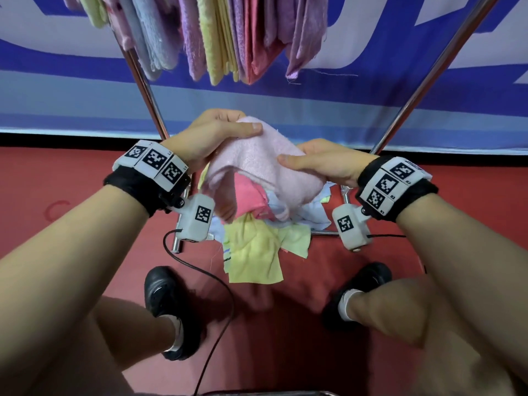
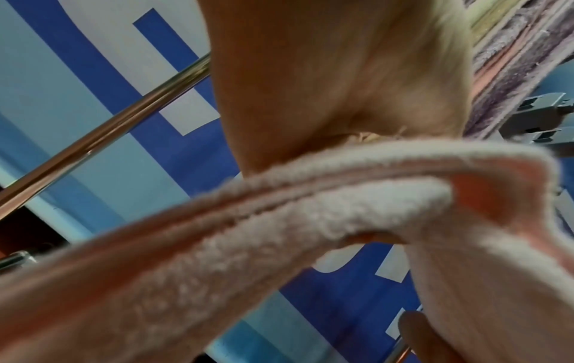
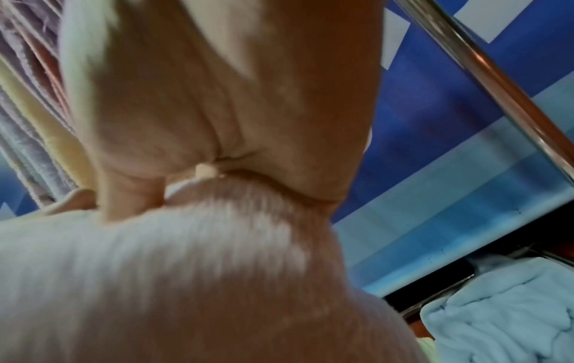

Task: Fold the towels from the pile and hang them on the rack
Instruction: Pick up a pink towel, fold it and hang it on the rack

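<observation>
A pale pink towel hangs between both hands, above the pile. My left hand grips its upper left part, thumb pressed on top. My right hand grips the right part, thumb across the cloth. In the left wrist view the pink towel shows a doubled hemmed edge under my left hand. The right wrist view shows the same towel bunched below my right hand. The pile of yellow, pink and blue towels lies on the red floor. The rack's metal legs rise to either side, with several towels hung on top.
A blue and white banner stands behind the rack. My two feet in black shoes stand on the red floor either side of the pile. A black cable trails across the floor. A light blue towel lies low at the right.
</observation>
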